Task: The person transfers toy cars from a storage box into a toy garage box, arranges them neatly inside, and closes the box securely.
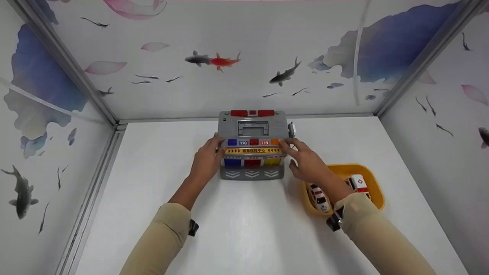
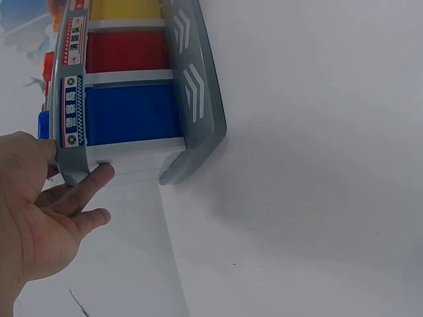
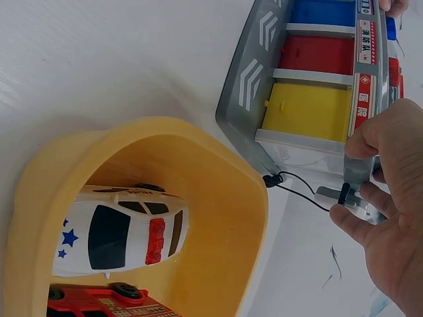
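Note:
A grey toy emergency-station garage (image 1: 252, 174) stands near the back wall, its front towards me. Its blue door (image 2: 132, 113), red door (image 3: 316, 51) and yellow door (image 3: 307, 112) are all down. My left hand (image 1: 206, 160) grips the left side at the upper front edge. On the opposite side, my right hand (image 1: 307, 164) holds the upper right corner, close to the orange button (image 1: 274, 141). In the right wrist view, my thumb lies at the front edge and the other fingers reach along the side, beside a black cord (image 3: 301, 193).
A yellow bin (image 1: 376, 183) sits right of the garage, partly under my right forearm. Inside are a white toy police car (image 1: 320, 198), a toy ambulance (image 1: 360, 182) and a red toy truck (image 3: 99, 300). Printed walls enclose the white table (image 1: 237, 229).

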Tool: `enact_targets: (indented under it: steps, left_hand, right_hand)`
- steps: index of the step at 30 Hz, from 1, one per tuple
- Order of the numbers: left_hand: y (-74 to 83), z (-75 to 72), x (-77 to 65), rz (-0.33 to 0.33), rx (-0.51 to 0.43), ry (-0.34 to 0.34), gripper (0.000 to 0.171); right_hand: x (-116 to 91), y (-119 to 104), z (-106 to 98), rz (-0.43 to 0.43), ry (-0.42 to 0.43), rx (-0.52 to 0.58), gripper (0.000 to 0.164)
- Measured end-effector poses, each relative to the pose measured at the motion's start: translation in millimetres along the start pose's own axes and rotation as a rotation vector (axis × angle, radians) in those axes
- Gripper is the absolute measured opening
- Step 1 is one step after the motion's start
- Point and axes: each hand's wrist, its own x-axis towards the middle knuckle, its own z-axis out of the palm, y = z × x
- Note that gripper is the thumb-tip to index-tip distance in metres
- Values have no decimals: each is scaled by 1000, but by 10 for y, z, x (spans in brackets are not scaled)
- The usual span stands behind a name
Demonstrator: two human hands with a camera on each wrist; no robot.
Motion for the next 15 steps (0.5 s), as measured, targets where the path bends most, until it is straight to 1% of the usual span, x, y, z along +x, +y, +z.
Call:
enact_targets:
  steps: [8, 15]
  left_hand:
    - [-1, -9, -22, -2, -16, -3, 45]
    - [-4, -14, -6, 27, -17, 11, 45]
  right_hand:
    - [1, -22, 6, 7, -11, -6, 76]
    - [-3, -28, 0, 12, 0, -24, 76]
